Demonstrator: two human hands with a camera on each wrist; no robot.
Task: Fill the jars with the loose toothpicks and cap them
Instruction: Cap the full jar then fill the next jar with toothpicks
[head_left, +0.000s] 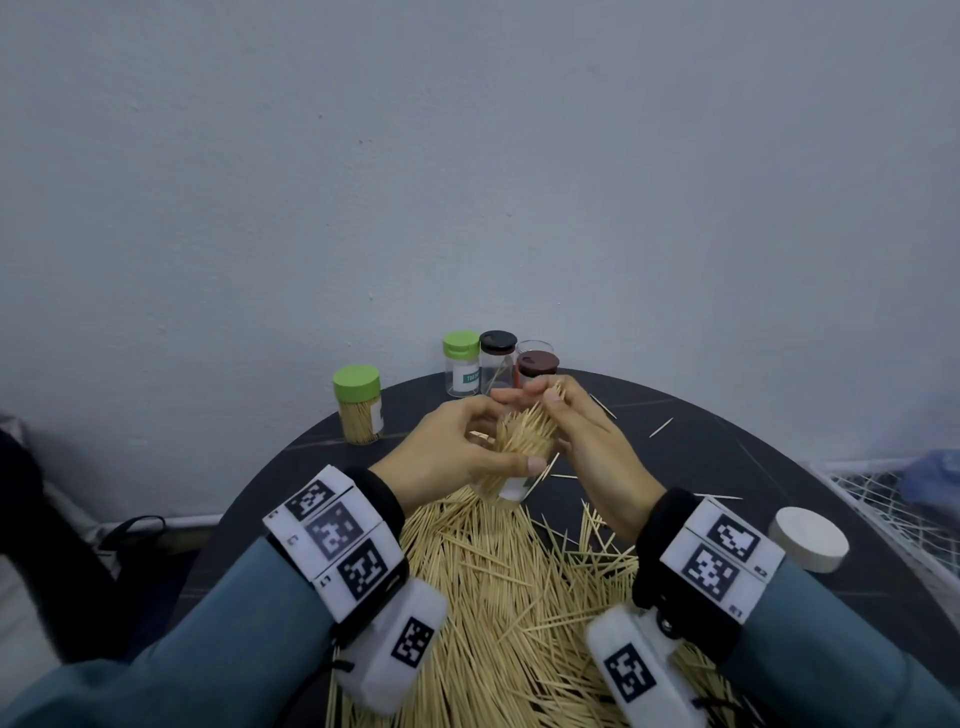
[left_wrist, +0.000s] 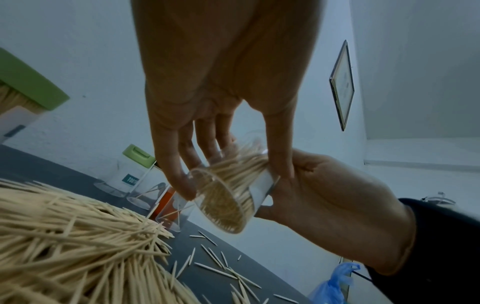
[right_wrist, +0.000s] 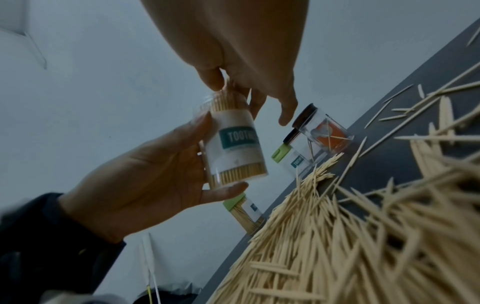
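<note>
Our left hand (head_left: 441, 452) grips the clear jar (right_wrist: 233, 142), tilted above the pile of loose toothpicks (head_left: 498, 582) on the table (head_left: 727, 457). Our right hand (head_left: 587, 436) pinches the bundle of toothpicks (head_left: 524, 431) sticking out of the jar's mouth. To do this well, we should hold the jar steady, keep the sticks parallel, and press them down evenly before reaching for the cap (head_left: 808, 539) lying off to the right. The jar's label reads "TOOTH", the rest hidden.

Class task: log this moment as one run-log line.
left hand: grips open jar | right hand: pinches toothpicks at jar mouth | cap: not on | pile: remains on table
</note>
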